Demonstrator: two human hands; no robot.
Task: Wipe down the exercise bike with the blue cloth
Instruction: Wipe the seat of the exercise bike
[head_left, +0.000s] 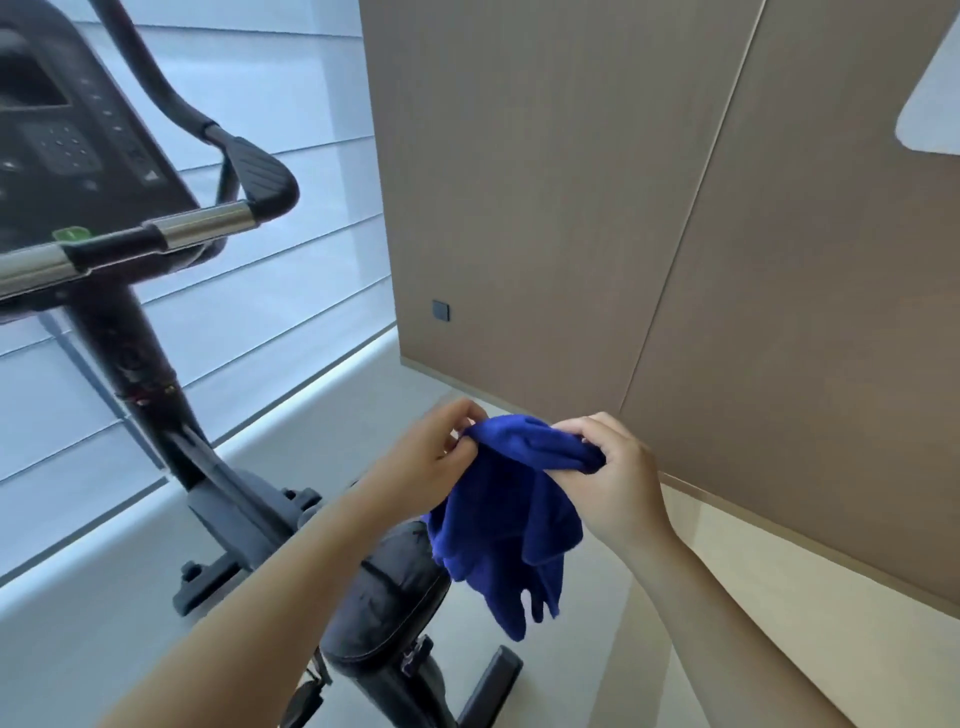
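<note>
Left hand (434, 454) and right hand (610, 480), close together, each pinch the top edge of the one blue cloth (506, 525), which hangs with its long axis toward 6 o'clock. One exercise bike (150, 384) stands at 9 o'clock; wood wall panels (571, 208) fill 1 o'clock.

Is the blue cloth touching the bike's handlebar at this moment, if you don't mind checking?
No, both hands hold the blue cloth in the air, well below and right of the handlebar.
</note>
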